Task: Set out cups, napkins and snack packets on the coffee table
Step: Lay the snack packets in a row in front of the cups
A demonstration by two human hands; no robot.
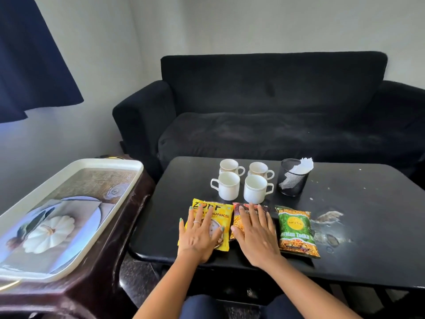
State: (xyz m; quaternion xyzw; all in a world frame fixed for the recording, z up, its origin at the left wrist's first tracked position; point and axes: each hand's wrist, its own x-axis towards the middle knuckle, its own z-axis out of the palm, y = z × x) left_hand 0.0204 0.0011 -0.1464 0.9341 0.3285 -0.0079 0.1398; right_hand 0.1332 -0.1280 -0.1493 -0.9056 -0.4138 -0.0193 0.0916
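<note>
Looks like the person is squaring up the row along the coffee table's [379, 238] near edge, left hand [200, 236] flat on the yellow packet [218, 215], right hand [255, 236] flat on the red packet [239, 217], neither gripping, so gentle even nudges probably beat shoving.

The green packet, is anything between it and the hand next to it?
Nothing visible. The green packet lies flat on the coffee table, just right of the right hand, which rests on the red packet. Only bare tabletop separates them.
</note>
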